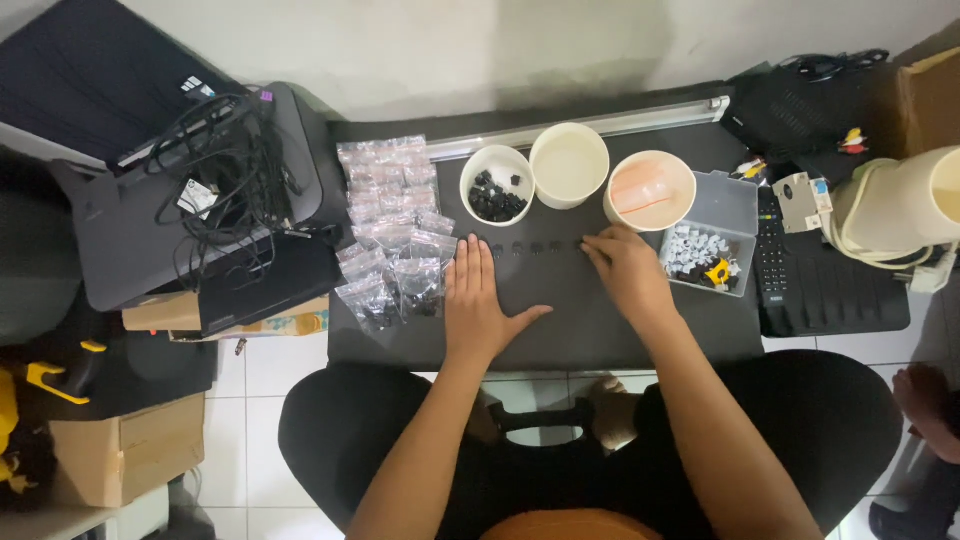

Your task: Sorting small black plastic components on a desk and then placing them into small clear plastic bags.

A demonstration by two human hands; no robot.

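Both hands flat, empty: left hand (478,305) on counter (560,330), right hand (625,268) touching row of black pieces (535,246); filled bags (395,230) at nine o'clock, bowl of black pieces (497,186) part full

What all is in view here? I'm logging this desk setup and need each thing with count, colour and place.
small table: one, black, centre
paper cups: three, white, in a row at the table's far edge; the left one holds small black parts, the right one something pinkish
small parts: a short row, black, on the table between the hands
plastic bags: a pile, clear, table's left side
plastic box: one, clear, right of the cups, holding whitish parts
printer: one, black, far left, with tangled black cables on top
cardboard boxes: brown, lower left
left hand: flat on the table
right hand: fingertips at the parts row
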